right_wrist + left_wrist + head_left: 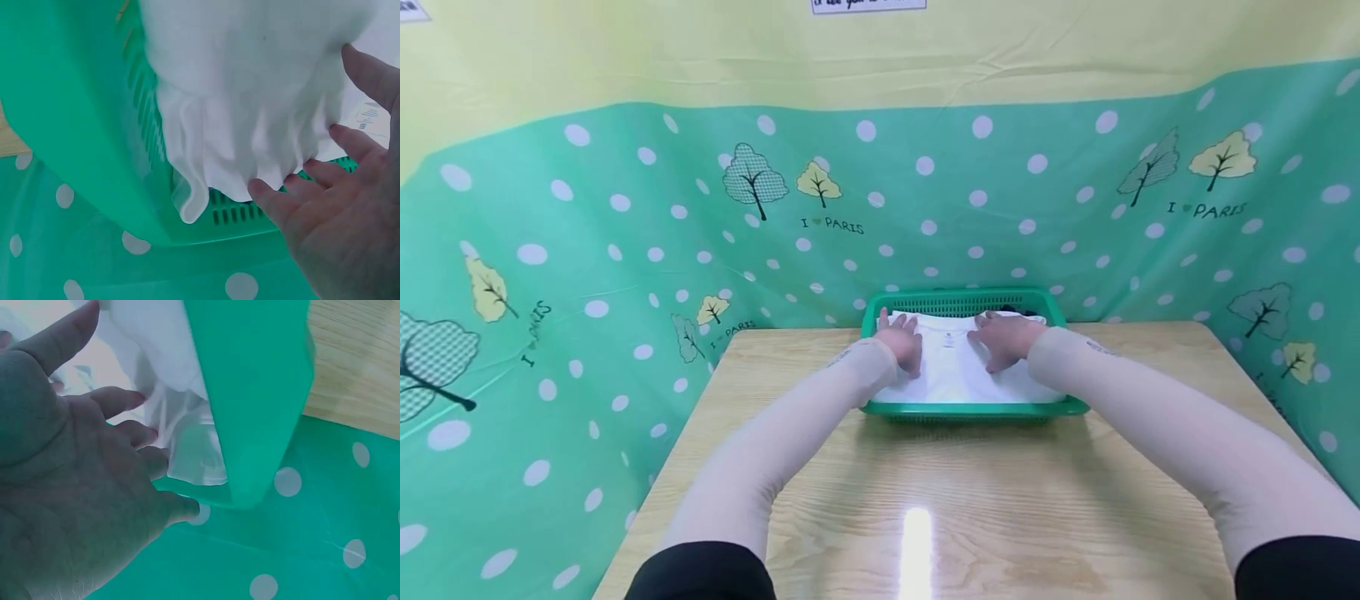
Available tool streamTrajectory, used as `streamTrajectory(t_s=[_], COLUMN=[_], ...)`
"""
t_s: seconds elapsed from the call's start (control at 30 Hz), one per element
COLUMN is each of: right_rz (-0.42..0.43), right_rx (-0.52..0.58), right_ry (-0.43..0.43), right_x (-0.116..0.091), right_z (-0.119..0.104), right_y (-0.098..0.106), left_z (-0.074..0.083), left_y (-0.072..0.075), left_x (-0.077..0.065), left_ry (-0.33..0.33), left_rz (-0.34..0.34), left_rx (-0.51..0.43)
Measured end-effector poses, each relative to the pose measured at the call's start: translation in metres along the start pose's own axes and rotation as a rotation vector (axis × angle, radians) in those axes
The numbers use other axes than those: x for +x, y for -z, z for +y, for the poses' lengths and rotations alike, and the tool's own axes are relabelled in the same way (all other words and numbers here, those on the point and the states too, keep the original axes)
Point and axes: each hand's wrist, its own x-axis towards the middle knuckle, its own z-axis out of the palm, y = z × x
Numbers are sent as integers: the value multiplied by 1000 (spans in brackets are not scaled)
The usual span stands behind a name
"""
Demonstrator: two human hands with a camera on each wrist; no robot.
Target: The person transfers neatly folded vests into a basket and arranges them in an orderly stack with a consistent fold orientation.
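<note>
A folded white shirt [951, 379] lies spread inside a green plastic basket [973, 409], with its neckline and a small printed label toward the back. On the shirt's left part rests my left hand [904, 340], its fingers spread. My right hand [1006, 337] touches the right part in the same way. In the left wrist view, the left hand's fingertips [152, 434] are near loose folds beside the basket wall. The right wrist view has the right fingertips [262, 187] on the shirt's wrinkled edge, beside the slotted basket floor.
The basket stands near the back of a light wooden table [955, 500]. Behind and at the sides hangs a green dotted cloth [917, 242] with printed trees. Something dark [1011, 310] shows at the basket's back right corner.
</note>
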Motion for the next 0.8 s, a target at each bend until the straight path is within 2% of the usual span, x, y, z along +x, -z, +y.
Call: streamTrajectory(t_s=[0.1, 0.2, 0.3, 0.4, 0.5, 0.67, 0.8], right_rz=[-14, -26, -23, -29, -71, -161, -173], right_rx=[-11, 11, 24, 19, 52, 162, 136], right_ry=[0, -14, -19, -11, -8, -60, -88], right_x=[-1, -1, -4, -10, -19, -36, -43], right_z=[0, 0, 0, 0, -2, -6, -6], right_y=[1, 1, 1, 1, 0, -6, -12], left_z=[-3, -3, 1, 3, 3, 1, 1], left_y=[-8, -10, -3, 7, 14, 12, 7], left_x=[12, 15, 2, -17, -33, -48, -56], left_ry=[15, 18, 2, -11, -19, -30, -27], left_rz=[-9, -6, 3, 22, 18, -66, -114], left_rx=[20, 54, 83, 106, 84, -12, -73])
